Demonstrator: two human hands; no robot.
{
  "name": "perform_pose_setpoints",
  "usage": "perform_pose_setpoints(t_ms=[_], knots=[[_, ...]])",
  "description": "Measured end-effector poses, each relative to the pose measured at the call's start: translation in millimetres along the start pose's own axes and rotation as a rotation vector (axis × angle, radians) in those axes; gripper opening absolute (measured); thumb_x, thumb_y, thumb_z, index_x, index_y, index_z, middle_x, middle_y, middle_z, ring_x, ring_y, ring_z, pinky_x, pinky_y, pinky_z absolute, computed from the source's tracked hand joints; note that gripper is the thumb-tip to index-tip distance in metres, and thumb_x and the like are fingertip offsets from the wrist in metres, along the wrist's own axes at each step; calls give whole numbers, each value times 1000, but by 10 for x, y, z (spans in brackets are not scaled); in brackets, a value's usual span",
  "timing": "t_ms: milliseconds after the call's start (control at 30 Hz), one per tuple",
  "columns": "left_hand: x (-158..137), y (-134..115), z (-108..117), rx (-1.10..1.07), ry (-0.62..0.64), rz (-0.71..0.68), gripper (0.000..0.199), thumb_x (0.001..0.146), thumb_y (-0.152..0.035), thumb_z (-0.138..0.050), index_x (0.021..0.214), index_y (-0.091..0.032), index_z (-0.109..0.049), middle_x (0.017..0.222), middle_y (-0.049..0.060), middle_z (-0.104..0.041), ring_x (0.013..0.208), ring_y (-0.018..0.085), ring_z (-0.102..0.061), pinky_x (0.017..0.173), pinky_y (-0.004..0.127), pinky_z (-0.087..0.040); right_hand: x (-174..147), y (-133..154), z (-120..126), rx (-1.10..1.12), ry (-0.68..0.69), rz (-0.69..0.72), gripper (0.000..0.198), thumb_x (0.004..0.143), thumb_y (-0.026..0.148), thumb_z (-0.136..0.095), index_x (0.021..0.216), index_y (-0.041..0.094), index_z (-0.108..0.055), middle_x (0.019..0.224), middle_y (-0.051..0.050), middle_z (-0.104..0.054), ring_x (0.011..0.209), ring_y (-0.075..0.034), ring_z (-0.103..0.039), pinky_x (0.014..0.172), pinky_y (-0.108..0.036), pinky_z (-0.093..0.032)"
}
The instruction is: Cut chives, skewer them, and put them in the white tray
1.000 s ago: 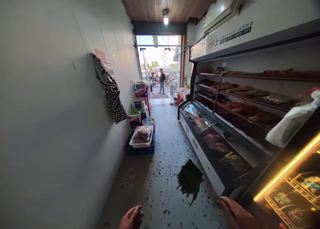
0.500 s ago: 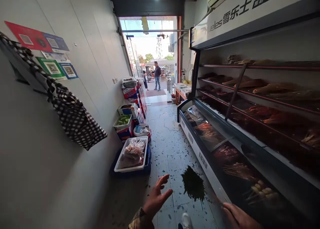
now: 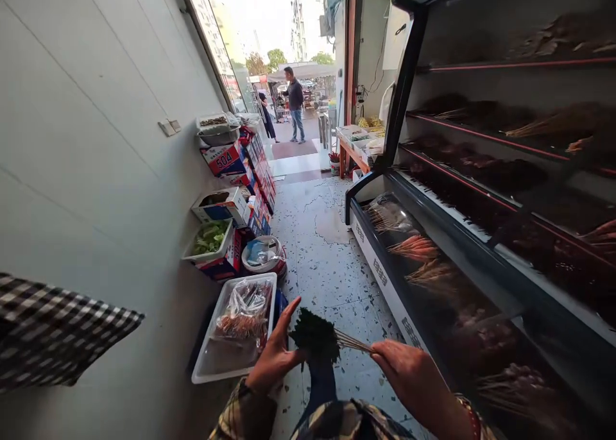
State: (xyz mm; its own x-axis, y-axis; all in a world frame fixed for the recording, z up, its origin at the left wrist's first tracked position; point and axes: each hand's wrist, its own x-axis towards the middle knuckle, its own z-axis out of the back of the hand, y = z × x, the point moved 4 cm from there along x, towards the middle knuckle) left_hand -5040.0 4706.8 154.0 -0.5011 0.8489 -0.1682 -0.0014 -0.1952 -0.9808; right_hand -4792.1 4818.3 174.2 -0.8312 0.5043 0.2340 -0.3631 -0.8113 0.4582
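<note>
My right hand (image 3: 409, 376) grips the wooden sticks of a bunch of dark green vegetable skewers (image 3: 315, 335), held low in front of me over the speckled floor. My left hand (image 3: 275, 353) reaches in from the left with fingers spread, touching the leafy end of the bunch. Checked sleeves cover both forearms. Just left of my left hand sits a white tray (image 3: 206, 371) holding bagged food.
A long refrigerated display case (image 3: 385, 279) with skewered food runs along the right. Stacked boxes (image 3: 226, 161), a tub of greens (image 3: 208, 240) and a bowl (image 3: 264, 255) line the left wall. A checked cloth (image 3: 52, 328) hangs at left. A person (image 3: 294, 101) stands outside the open doorway.
I have walked forward along the aisle. My right hand brought the green skewers up and leftward, and my left hand moved in to touch the leafy end.
</note>
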Motion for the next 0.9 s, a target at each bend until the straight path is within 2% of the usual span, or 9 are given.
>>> perform_pose_setpoints(t_ms=[67,200,333,467,633,767,900], knots=[[634,-113,150,-44,118,33,88,49,-20,-84,131,-24,-54,135,8,-56,127,37,-46,108,45,-37,555,-137,-108,0,-2,5,32,98,26,-32,91,22,-63,80,-3,-71,72,-14,-68,70,-24,-52],[1839,-350,390,-175,367,72,67,58,-26,-83,122,-20,-62,126,13,-63,110,35,-61,100,47,-44,1593,-390,-207,-17,5,-44,32,98,24,-33,92,21,-64,83,-4,-71,72,-14,-67,71,-24,-52],[2912,-507,553,-116,481,67,53,62,-25,-82,112,-19,-67,116,13,-68,106,33,-62,100,47,-43,2468,-689,-229,-20,25,-128,31,98,24,-33,98,21,-64,87,-5,-72,76,-14,-68,72,-24,-52],[3897,-559,675,-1,527,22,41,63,-27,-81,102,-18,-70,115,13,-68,114,34,-57,103,46,-40,3254,-1098,-317,17,66,-171,28,98,25,-35,102,21,-63,88,-4,-71,79,-13,-68,75,-24,-52],[5049,-633,837,1,542,-64,40,63,-25,-82,100,-19,-69,116,11,-67,119,32,-55,105,44,-39,4327,-1735,-459,46,64,-114,24,97,23,-38,101,20,-62,84,-4,-70,75,-14,-66,70,-24,-51],[5867,-700,1039,2,488,19,45,66,-24,-81,108,-21,-67,118,11,-67,118,32,-57,102,43,-43,5307,-2208,-505,87,93,-56,23,97,23,-38,98,20,-60,80,-3,-69,71,-14,-66,69,-25,-49],[6592,-799,1280,-59,389,98,60,66,-22,-80,122,-24,-59,117,10,-68,106,28,-64,96,41,-49,6243,-2545,-524,92,136,12,19,96,22,-40,93,21,-58,78,-1,-67,72,-15,-65,65,-27,-46]])
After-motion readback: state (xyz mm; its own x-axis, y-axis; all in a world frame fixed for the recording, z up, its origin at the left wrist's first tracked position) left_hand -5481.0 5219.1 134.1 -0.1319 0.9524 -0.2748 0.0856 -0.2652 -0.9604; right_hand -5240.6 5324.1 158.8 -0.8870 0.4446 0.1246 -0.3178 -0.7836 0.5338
